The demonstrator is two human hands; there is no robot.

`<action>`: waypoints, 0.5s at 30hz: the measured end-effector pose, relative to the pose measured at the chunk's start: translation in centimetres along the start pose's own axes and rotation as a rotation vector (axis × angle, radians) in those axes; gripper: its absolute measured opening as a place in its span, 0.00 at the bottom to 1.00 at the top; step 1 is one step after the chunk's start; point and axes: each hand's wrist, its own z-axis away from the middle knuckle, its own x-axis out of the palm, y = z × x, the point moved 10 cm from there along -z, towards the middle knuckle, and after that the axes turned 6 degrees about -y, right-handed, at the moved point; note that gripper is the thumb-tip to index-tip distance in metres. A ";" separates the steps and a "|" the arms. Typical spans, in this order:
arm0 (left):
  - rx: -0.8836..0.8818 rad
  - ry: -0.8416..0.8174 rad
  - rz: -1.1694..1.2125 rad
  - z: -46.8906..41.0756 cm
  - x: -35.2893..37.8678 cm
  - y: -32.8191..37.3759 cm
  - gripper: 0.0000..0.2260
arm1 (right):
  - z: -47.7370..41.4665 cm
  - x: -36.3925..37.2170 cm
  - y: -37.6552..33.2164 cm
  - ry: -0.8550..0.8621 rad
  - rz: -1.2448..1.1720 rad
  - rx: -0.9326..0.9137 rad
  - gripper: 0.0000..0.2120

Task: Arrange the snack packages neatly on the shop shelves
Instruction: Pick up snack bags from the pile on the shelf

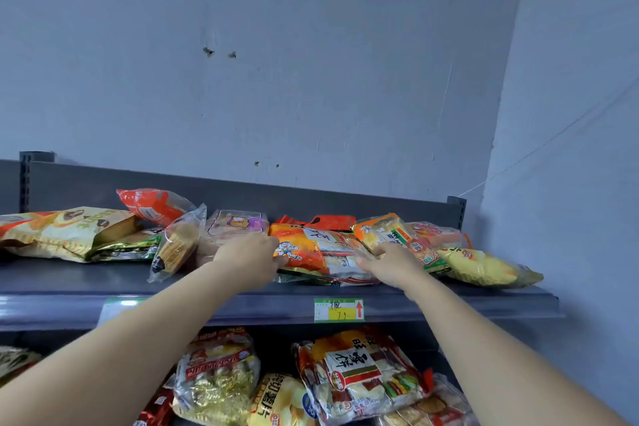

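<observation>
Both arms reach up to the grey top shelf (242, 301), where several snack packages lie in a loose heap. My left hand (250, 258) grips the left end of an orange rice-cracker bag (311, 245) with a cartoon boy on it. My right hand (390, 266) holds the same bag's right end, fingers curled at its edge. A second orange cracker bag (397, 235) leans just behind my right hand. A clear bag with a purple label (238, 223) lies behind my left hand.
On the top shelf sit a yellow chip bag (484, 268) at right, a corn snack bag (176, 245), a red bag (152, 206) and a cream-gold bag (65, 230) at left. A price tag (339, 309) hangs on the shelf lip. More packages (359, 377) fill the lower shelf.
</observation>
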 end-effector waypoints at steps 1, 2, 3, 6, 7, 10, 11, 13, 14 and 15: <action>-0.017 -0.047 0.056 -1.0 0.8 0.0 0.20 | -1.0 0.4 0.6 -0.023 -0.061 0.036 0.27; -0.050 -0.100 0.093 -1.7 1.4 0.0 0.21 | -2.0 0.7 1.5 -0.042 -0.127 0.079 0.30; -0.068 -0.148 0.139 -2.5 2.1 0.1 0.23 | -2.9 1.0 2.1 -0.059 -0.193 0.108 0.32; -0.149 -0.225 0.244 -3.8 3.2 0.3 0.27 | -4.9 1.3 3.2 -0.088 -0.292 0.161 0.33; -0.171 -0.222 0.260 -4.2 3.2 0.2 0.27 | -5.6 1.5 3.4 -0.101 -0.317 0.168 0.32; -0.225 -0.208 0.269 -5.1 3.0 -0.3 0.24 | -7.0 2.2 3.7 -0.155 -0.366 0.175 0.30; -0.246 -0.214 0.251 -5.4 3.1 -0.5 0.26 | -7.5 2.3 3.6 -0.164 -0.366 0.165 0.28; -0.280 -0.226 0.206 -5.5 3.7 -0.8 0.31 | -8.2 2.5 3.5 -0.166 -0.358 0.154 0.23; -0.291 -0.249 0.223 -5.6 4.4 -0.9 0.34 | -8.6 2.5 3.7 -0.165 -0.356 0.155 0.23; -0.303 -0.268 0.283 -5.7 5.1 -1.1 0.36 | -9.0 2.5 3.8 -0.161 -0.355 0.151 0.24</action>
